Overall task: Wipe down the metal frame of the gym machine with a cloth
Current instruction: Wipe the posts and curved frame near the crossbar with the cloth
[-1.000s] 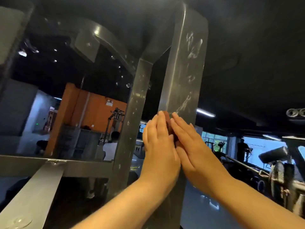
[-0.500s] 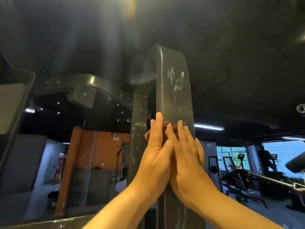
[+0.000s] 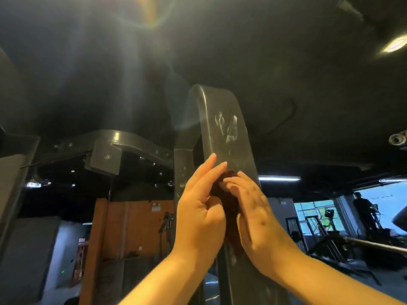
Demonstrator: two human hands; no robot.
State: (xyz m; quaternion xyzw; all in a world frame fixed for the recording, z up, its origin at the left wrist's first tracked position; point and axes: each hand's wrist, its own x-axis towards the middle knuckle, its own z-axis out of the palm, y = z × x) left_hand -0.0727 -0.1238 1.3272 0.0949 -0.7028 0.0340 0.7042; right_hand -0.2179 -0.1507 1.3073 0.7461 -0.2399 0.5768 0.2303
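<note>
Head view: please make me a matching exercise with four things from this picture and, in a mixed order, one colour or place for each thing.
Things:
1. cloth
2. frame post
3. back wall
4. ceiling lamp

Descriptions:
a. orange
b. in the top right corner
c. grey with pale smears
d. dark reddish, between the left hand and the right hand

Pairs: 1-d; 2-c; 3-a; 4-b
</note>
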